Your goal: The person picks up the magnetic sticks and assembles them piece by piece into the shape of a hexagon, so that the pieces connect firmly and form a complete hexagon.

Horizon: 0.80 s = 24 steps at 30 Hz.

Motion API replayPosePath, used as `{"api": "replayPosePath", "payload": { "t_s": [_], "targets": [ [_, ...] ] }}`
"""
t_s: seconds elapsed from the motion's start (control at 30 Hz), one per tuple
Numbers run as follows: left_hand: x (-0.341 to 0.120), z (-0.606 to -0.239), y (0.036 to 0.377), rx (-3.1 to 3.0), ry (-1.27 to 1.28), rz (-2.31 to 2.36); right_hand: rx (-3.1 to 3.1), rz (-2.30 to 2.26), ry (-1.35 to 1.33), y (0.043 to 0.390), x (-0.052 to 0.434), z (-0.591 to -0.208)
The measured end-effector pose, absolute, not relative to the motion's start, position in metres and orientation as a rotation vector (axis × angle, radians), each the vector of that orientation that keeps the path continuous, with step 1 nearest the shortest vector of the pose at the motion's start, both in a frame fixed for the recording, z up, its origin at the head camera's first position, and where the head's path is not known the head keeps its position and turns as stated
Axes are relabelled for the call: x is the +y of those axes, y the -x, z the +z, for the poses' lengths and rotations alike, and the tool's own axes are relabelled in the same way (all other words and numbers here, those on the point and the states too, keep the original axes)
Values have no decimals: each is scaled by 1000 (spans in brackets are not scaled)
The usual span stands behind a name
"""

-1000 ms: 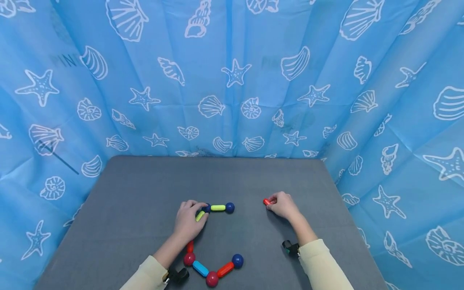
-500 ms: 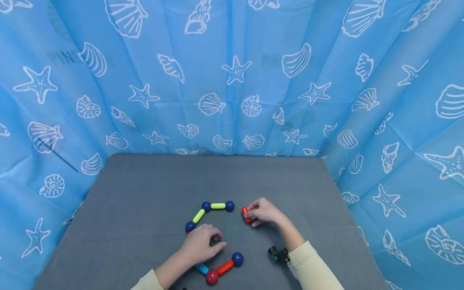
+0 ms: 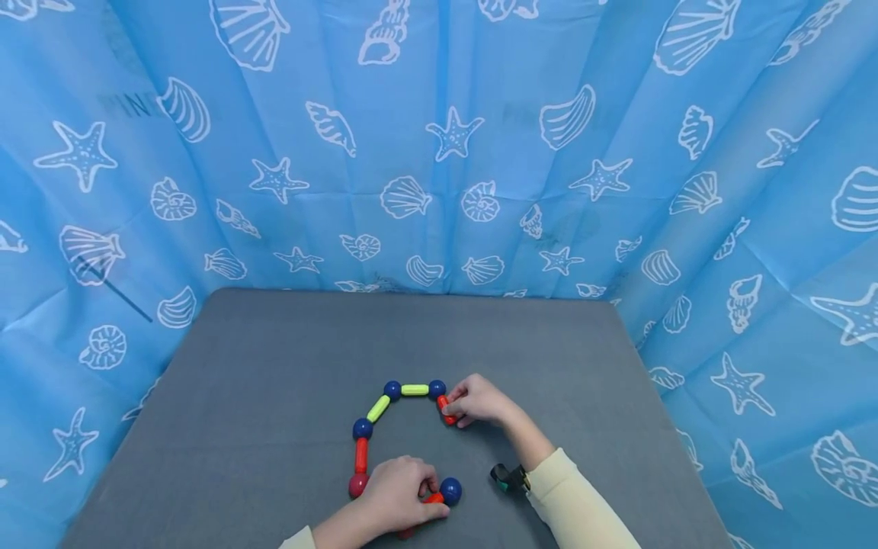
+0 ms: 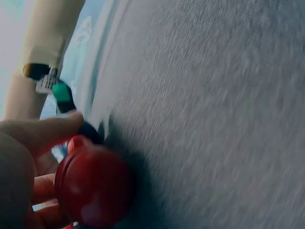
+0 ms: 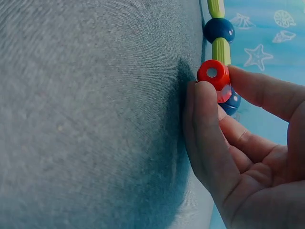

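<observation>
My right hand (image 3: 482,400) pinches a short red magnetic rod (image 3: 443,402) between thumb and fingers. Its far end meets the blue ball (image 3: 437,389) at the right end of a chain of rods and balls. In the right wrist view the rod's free end shows a round metal disc (image 5: 211,72). My left hand (image 3: 400,492) lies over the near part of the chain, thumb and fingers about another red rod (image 3: 434,498) beside a blue ball (image 3: 450,490). A red ball (image 4: 95,186) looms large by that hand in the left wrist view; the blue rod is hidden under it.
Two yellow-green rods (image 3: 414,390), blue balls (image 3: 363,428), a red rod (image 3: 361,455) and a red ball (image 3: 359,485) form the chain's far and left sides on the grey table (image 3: 274,358). A blue shell-patterned curtain (image 3: 439,229) hangs around the table.
My right hand has brought its red rod leftward to the blue ball at the chain's end. My left hand has left the upper-left rods and moved down to the near red rod.
</observation>
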<state>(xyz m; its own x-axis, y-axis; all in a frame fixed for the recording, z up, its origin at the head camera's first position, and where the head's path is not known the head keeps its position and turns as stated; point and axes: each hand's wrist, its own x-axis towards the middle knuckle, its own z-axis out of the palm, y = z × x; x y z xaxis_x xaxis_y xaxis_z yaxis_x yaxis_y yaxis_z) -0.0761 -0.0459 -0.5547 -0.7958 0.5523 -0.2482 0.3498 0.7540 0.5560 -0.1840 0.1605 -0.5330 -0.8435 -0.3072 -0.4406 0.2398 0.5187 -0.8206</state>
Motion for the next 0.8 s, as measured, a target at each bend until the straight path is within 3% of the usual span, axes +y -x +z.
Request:
{"api": "replayPosePath", "payload": {
  "t_s": [0.37,0.8],
  "targets": [
    [-36,-561,70,2610,-546,787,2186,-1338,-3,184,157,-533],
    [-23,-561,87,2727,-356,832,2158,-1364,-17,180,160,-541]
  ]
}}
